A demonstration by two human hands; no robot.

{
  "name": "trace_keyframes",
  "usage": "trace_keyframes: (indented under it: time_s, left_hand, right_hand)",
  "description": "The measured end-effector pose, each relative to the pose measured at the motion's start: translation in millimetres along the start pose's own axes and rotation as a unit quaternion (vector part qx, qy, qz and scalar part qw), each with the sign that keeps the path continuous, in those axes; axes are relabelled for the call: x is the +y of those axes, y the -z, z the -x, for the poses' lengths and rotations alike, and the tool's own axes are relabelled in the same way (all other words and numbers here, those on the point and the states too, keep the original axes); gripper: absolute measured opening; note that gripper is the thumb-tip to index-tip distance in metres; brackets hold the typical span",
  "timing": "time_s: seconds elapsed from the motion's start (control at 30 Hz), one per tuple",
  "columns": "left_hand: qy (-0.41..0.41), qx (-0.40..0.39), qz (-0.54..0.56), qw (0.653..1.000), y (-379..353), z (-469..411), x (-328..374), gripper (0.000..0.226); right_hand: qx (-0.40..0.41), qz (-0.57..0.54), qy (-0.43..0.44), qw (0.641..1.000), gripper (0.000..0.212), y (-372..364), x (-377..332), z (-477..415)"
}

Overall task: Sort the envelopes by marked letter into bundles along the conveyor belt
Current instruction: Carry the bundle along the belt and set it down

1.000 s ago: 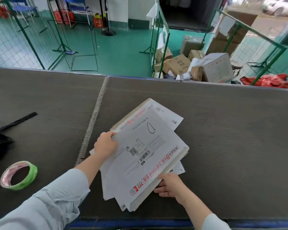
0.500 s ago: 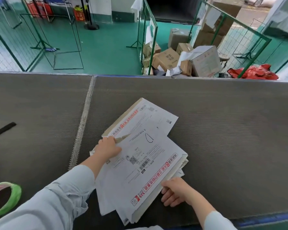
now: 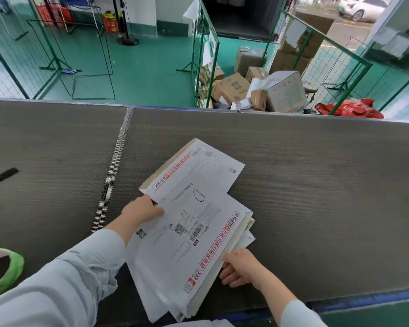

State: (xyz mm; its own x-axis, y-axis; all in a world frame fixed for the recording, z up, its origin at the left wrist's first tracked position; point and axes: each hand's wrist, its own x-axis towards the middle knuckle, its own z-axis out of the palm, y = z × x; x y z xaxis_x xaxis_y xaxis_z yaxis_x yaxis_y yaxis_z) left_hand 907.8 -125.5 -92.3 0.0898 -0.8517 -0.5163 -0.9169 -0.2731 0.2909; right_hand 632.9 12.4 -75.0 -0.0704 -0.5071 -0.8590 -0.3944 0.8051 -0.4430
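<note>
— Starting far left of the belt seam [image 3: 113,171], what do you see?

— A green tape roll [image 3: 18,267] at the near edge and a black strip [image 3: 1,177] further up. Both lie well left of the seam on the conveyor belt [image 3: 316,197].

— And the left hand?

— The left hand [image 3: 141,211] is just right of the seam. It pinches the left edge of the top envelope [image 3: 198,232], with the thumb on its face.

— Where is the stack?

— The stack of envelopes [image 3: 151,279] is fanned over the belt, right of the seam. A pen mark [image 3: 198,195] shows on the top one. Another envelope [image 3: 206,166] pokes out at the far end.

— The right hand?

— The right hand [image 3: 240,267] is farthest from the seam. Its fingers curl under the stack's right edge and grip it.
</note>
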Motion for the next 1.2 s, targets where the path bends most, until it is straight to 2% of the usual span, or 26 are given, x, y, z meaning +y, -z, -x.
trace_keyframes:
  time_s: [0.07, 0.17, 0.23, 0.3, 0.37, 0.43, 0.5, 0.57, 0.77, 0.83, 0.93, 1.07, 1.2]
  left_hand:
    - [-0.028, -0.039, 0.116, 0.992, -0.7, 7.2, -7.6, 0.039]
    - [-0.068, -0.076, 0.200, 0.974, 2.5, 15.3, -12.9, 0.022]
    - [-0.087, -0.070, 0.265, 0.958, 7.5, 20.4, -10.0, 0.022]
    - [-0.105, -0.068, 0.353, 0.927, 16.4, 27.1, -5.1, 0.025]
    - [-0.121, -0.069, 0.422, 0.896, 28.1, 32.5, 0.1, 0.028]
    - [-0.129, -0.063, 0.467, 0.872, 37.9, 30.8, 2.8, 0.032]
    - [-0.127, -0.060, 0.507, 0.850, 46.4, 25.9, 5.0, 0.037]
    - [-0.118, -0.046, 0.523, 0.843, 51.6, 17.3, 8.8, 0.038]
    - [-0.086, 0.046, 0.492, 0.865, 59.4, -23.6, 31.8, 0.023]
    - [-0.066, 0.035, 0.432, 0.899, 61.8, -47.3, 39.8, 0.031]
    - [-0.013, -0.005, 0.304, 0.952, 57.3, -79.8, 37.2, 0.062]
    - [0.030, -0.024, 0.223, 0.974, 41.0, -86.8, 33.7, 0.050]
    - [0.038, -0.006, 0.167, 0.985, 29.4, -93.4, 33.4, 0.065]
  right_hand:
    - [0.006, -0.015, 0.003, 1.000, 0.022, -0.5, 2.4, 2.8]
    - [0.021, -0.021, 0.005, 1.000, 0.022, -1.1, 2.0, 7.7]
    - [0.021, -0.016, -0.002, 1.000, 0.023, -0.3, 1.2, 7.9]
    - [0.029, -0.033, -0.005, 0.999, 0.032, 1.6, -1.4, 7.3]
    - [0.069, -0.105, 0.020, 0.992, 0.046, 5.0, -4.3, 1.9]
    - [0.111, -0.213, 0.061, 0.969, 0.051, 12.0, -13.2, -1.5]
    - [0.087, -0.280, 0.099, 0.951, 0.055, 19.6, -27.9, -8.5]
    - [0.049, -0.272, 0.116, 0.954, 0.053, 24.9, -46.5, -13.5]
    - [0.066, -0.293, 0.140, 0.943, 0.022, 32.4, -98.3, -22.2]
    - [0.082, -0.301, 0.125, 0.942, 0.021, 36.2, -112.5, -30.7]
    - [0.096, -0.335, 0.089, 0.933, 0.019, 39.4, -124.1, -45.7]
    - [0.082, -0.389, 0.050, 0.916, 0.013, 39.4, -132.1, -58.3]
    - [0.067, -0.419, 0.032, 0.905, 0.008, 40.6, -138.6, -64.6]
